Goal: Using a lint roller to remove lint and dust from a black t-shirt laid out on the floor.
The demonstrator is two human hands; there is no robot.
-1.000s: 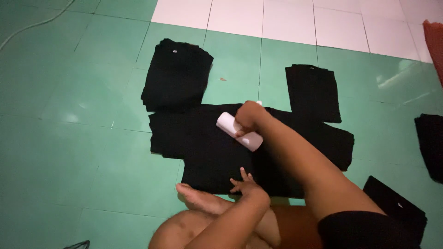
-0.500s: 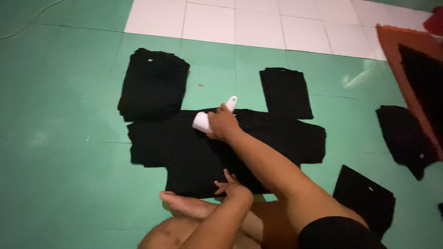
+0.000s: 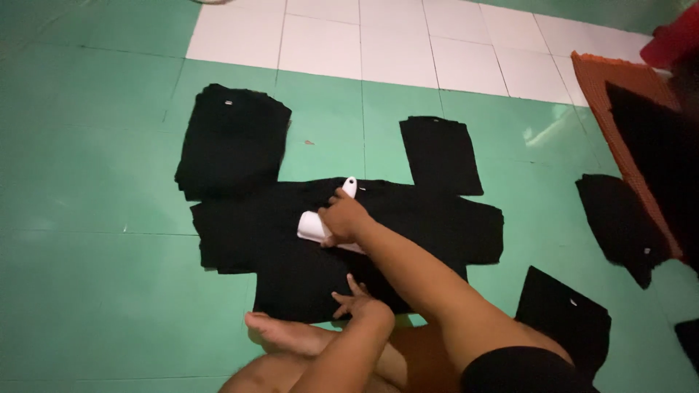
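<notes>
White lint roller [image 3: 314, 226], right hand [image 3: 344, 217], black shirt [image 3: 408, 218]

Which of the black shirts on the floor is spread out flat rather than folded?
The black shirt under the right hand and lint roller; the others lie folded.

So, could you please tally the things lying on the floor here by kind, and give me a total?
Black shirt spread flat: 1
Folded black garments: 4
White lint roller, in the right hand: 1
Orange mat: 1
Total: 7
The left hand presses the shirt's hem.
</notes>
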